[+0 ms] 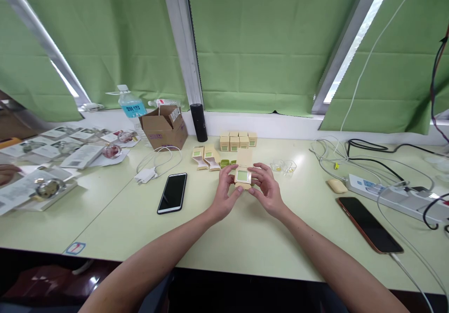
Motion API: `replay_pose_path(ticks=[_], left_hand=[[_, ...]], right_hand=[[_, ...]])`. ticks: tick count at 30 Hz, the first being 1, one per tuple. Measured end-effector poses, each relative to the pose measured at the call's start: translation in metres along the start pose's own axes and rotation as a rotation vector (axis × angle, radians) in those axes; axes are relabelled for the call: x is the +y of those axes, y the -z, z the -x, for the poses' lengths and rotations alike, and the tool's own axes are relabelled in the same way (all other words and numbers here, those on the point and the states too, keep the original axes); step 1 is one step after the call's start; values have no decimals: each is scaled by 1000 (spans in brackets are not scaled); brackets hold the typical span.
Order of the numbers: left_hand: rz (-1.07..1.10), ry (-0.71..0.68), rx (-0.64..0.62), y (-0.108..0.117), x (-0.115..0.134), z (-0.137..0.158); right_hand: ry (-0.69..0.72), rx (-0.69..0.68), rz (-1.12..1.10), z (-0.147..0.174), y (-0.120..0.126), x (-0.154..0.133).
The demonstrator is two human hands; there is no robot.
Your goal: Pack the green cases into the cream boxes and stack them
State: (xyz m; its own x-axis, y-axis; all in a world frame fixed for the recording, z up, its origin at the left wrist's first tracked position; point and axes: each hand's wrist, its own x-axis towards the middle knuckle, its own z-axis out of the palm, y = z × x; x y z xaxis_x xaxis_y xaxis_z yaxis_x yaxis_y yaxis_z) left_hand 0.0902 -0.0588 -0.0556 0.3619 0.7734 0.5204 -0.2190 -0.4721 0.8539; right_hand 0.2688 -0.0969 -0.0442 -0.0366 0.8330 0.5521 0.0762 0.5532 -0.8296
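Note:
Between my two hands is a small tan cardboard box (243, 176) with a square window and its top flap up. My left hand (227, 189) grips its left side, fingers curled and thumb at the lower front. On the right side, my right hand (265, 189) grips it the same way. Just behind lie green pieces (226, 163), partly hidden by my hands. Two flattened or open tan boxes (206, 157) lie to the left. Several closed small boxes (238, 141) stand grouped at the back. Small clear containers (283, 166) with something yellow sit right of my right hand.
A phone (172, 193) and a white charger (145, 175) lie left. Farther back stand a brown carton (164, 128), a black cylinder (199, 122) and a water bottle (131, 105). At right are another phone (370, 225), a power strip (393, 196) and cables. Another person's hand (7, 174) shows far left.

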Motion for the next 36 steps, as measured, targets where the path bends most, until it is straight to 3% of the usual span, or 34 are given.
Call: replay_pose_path(ticks=[18,36], left_hand=[[-18,12,40,-3,1,0],[-72,-8,-20,1,6,1]], right_hand=[[27,30,18,1,-3,0],[34,38,16,0,-2,-3]])
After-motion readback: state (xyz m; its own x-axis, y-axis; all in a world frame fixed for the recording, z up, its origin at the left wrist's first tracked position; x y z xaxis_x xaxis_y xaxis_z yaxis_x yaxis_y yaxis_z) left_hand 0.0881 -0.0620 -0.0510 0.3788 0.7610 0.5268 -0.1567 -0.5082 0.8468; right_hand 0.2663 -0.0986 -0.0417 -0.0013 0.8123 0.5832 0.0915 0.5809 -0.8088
